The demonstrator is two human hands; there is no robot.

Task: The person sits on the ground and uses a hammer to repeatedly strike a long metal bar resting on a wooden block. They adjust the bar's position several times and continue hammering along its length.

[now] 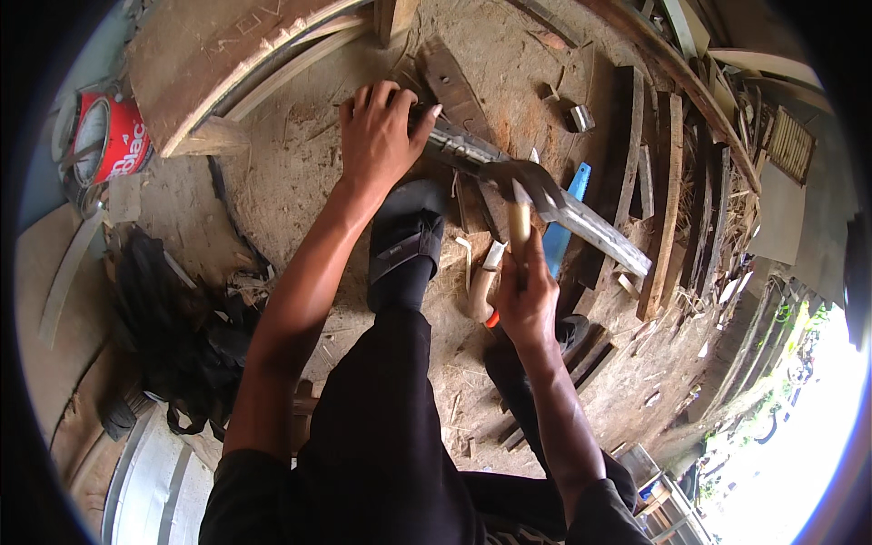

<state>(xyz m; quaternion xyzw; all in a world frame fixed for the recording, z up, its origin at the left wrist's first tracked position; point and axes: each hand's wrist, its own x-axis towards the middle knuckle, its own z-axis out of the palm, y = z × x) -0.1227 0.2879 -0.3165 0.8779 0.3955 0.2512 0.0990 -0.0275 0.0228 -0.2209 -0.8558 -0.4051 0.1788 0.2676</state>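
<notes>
My left hand is closed around the upper left end of a long silvery metal bar, which slants down to the right. A wooden-handled hammer is in my right hand, its fingers wrapped round the handle. The dark hammer head is at the middle of the bar; whether it touches cannot be told. Under the bar lies a dark wooden plank. My left foot, in a black sandal, rests just below the bar.
A blue saw blade and a curved pale handle with an orange end lie near my right hand. Several wooden beams are on the right. A red can and a black bag sit left; a small metal block lies ahead.
</notes>
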